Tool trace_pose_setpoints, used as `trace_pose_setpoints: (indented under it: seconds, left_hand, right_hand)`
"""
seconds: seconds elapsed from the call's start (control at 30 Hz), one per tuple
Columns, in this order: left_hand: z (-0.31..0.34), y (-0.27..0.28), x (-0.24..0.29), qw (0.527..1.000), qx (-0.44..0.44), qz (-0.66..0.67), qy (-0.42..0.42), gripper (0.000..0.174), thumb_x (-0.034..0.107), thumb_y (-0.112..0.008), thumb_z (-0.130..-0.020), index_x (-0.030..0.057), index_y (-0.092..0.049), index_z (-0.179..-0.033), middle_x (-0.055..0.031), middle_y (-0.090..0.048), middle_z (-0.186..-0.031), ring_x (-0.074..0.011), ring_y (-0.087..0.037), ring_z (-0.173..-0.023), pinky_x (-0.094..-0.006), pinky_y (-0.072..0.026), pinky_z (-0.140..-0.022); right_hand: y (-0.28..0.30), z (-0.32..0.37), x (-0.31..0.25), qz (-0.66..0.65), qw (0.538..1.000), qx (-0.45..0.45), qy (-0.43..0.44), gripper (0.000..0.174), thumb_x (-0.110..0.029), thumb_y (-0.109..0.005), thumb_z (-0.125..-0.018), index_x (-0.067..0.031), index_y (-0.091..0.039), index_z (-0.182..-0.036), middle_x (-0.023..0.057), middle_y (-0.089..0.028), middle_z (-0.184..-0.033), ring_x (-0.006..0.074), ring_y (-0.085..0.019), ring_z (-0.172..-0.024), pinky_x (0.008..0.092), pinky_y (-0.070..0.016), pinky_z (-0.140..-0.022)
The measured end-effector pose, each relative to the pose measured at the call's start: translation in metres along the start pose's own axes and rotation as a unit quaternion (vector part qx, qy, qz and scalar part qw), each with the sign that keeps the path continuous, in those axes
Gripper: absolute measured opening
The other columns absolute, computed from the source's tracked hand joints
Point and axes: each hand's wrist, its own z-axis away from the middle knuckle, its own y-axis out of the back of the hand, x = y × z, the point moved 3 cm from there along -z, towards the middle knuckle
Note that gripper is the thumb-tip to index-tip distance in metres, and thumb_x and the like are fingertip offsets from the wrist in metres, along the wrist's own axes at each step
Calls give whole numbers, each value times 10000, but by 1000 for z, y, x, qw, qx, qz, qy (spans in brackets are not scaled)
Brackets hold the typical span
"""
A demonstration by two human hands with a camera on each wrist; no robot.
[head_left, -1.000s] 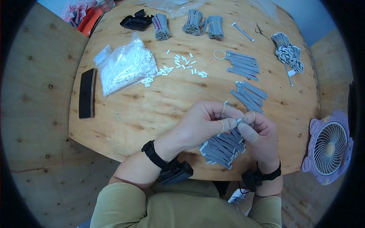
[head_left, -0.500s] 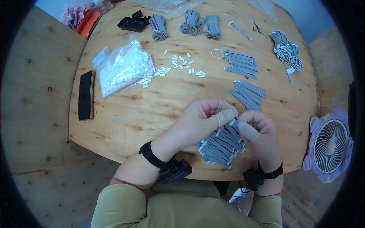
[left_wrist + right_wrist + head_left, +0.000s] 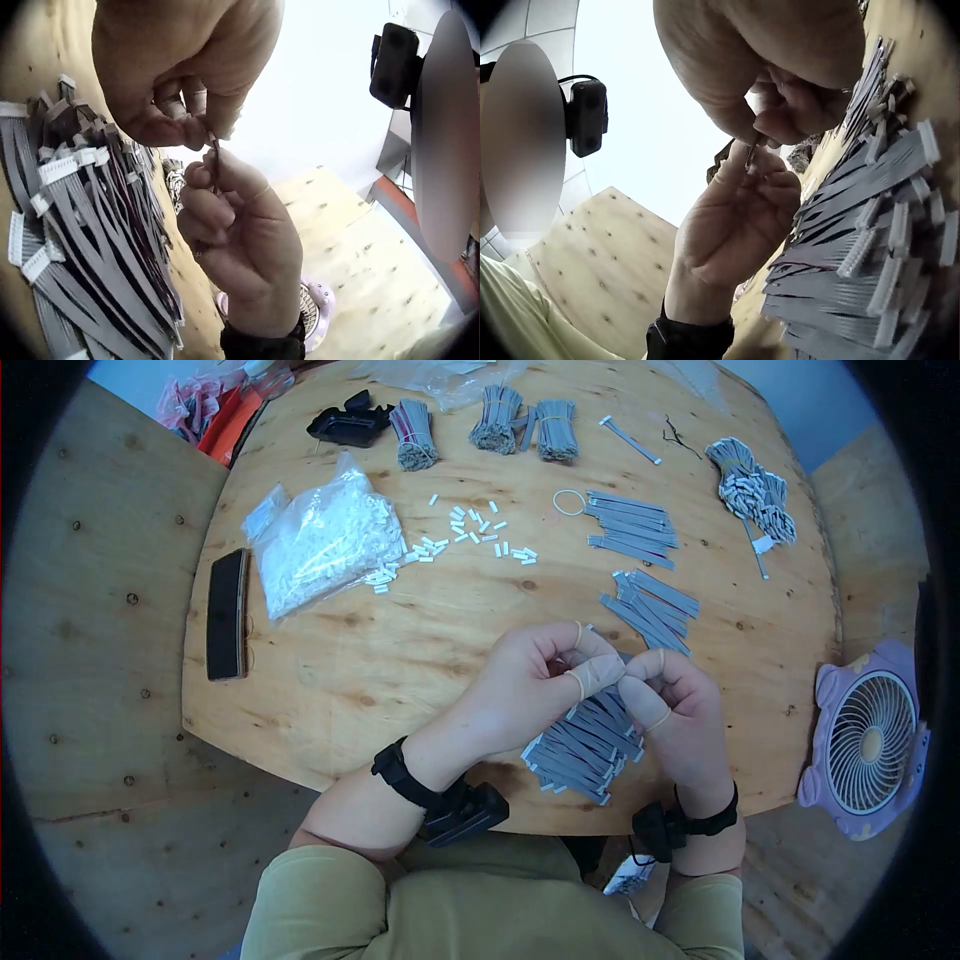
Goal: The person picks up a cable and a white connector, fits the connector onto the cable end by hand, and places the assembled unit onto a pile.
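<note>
Over the table (image 3: 400, 650), left hand (image 3: 520, 685) and right hand (image 3: 685, 705) jointly pinch, apparently, a cable (image 3: 751, 152).

Bare plywood, soft plastics
I see the table (image 3: 330, 660) as raw, matt plywood with knots; the piled ribbon cables (image 3: 585, 745) look matt grey plastic tipped with white plastic connectors (image 3: 56, 171); the bag (image 3: 320, 545) is glossy clear film, the finger cots (image 3: 645, 708) thin latex, the fan (image 3: 868, 745) smooth lilac plastic.
</note>
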Motion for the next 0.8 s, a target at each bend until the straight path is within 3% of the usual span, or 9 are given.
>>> trace_pose_setpoints:
  seconds: [0.2, 0.4, 0.8]
  left_hand:
    - [1, -2, -4, 997, 34, -51, -56, 131, 122, -561, -823, 4, -578, -877, -9, -588, -785, -38, -520, -684, -185, -435, -607]
    - [-1, -2, 2, 998, 39, 41, -17, 161, 159, -565, -825, 8, -582, -875, 2, -573, -744, -35, -490, -630, -174, -403, -569]
    - [0, -1, 0, 999, 3, -11, -43, 127, 121, -572, -814, 9, -577, -875, -8, -585, -767, -43, -500, -654, -187, -417, -594]
  right_hand:
    - [-2, -1, -2, 28, 999, 20, 19, 64, -61, -539, -819, -11, -511, -848, 7, -561, -758, 36, -510, -674, 176, -411, -599]
    - [0, -2, -1, 0, 1000, 19, 22, 61, -68, -540, -820, -17, -513, -838, -4, -554, -728, 27, -500, -644, 168, -398, -573]
    - [-1, -1, 0, -21, 1000, -14, 19, 71, -78, -540, -825, -22, -507, -852, -3, -551, -770, 30, -498, -682, 174, -397, -601]
